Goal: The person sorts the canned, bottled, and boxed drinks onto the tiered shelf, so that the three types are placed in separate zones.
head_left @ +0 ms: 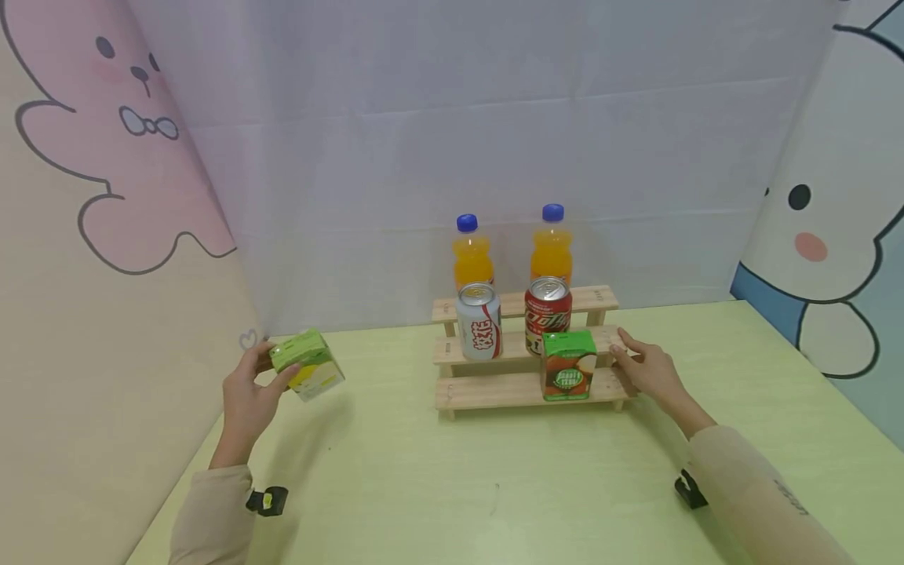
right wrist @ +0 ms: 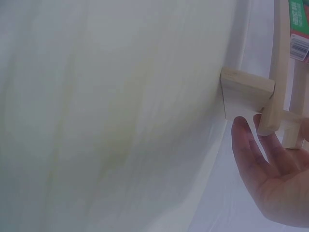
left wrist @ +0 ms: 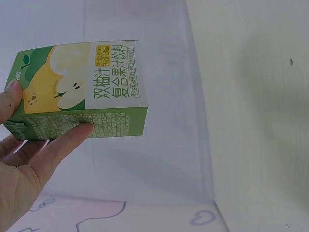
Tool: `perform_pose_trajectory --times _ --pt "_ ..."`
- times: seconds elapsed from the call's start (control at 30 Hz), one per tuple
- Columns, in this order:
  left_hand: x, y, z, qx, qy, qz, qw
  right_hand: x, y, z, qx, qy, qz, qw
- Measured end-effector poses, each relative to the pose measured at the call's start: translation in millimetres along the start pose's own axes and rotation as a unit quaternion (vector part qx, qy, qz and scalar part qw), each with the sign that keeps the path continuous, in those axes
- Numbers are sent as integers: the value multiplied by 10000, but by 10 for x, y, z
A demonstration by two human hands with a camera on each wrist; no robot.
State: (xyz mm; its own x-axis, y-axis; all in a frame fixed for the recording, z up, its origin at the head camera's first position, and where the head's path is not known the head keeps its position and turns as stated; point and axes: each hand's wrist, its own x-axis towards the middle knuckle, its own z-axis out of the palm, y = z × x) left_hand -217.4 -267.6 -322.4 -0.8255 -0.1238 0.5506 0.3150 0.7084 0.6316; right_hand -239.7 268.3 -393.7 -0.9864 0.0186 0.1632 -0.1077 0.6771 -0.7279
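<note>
My left hand (head_left: 250, 400) grips a green and yellow juice box (head_left: 308, 365) by one end, thumb on one side and fingers on another. The box is tilted in the air above the table's left side; its pear-and-citrus picture faces the left wrist view. At the right end of a three-tier wooden rack (head_left: 494, 388), my right hand (head_left: 653, 373) holds the frame, its fingers (right wrist: 248, 145) around the end of a board. A green and red juice box (head_left: 568, 367) stands on the bottom tier, close to that hand.
On the middle tier stand a white can (head_left: 479, 323) and a red can (head_left: 547, 314). Two orange drink bottles (head_left: 472, 260) with blue caps are behind them on the top tier. The rack stands on a pale yellow-green table (head_left: 424, 486), before a whitish curtain (head_left: 452, 141).
</note>
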Motion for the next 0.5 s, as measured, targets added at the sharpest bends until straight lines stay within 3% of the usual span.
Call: perform_pose_trajectory --times 0.5 --pt "8 254 45 -458 -126 640 9968 6 4 -14 117 -72 17 9999"
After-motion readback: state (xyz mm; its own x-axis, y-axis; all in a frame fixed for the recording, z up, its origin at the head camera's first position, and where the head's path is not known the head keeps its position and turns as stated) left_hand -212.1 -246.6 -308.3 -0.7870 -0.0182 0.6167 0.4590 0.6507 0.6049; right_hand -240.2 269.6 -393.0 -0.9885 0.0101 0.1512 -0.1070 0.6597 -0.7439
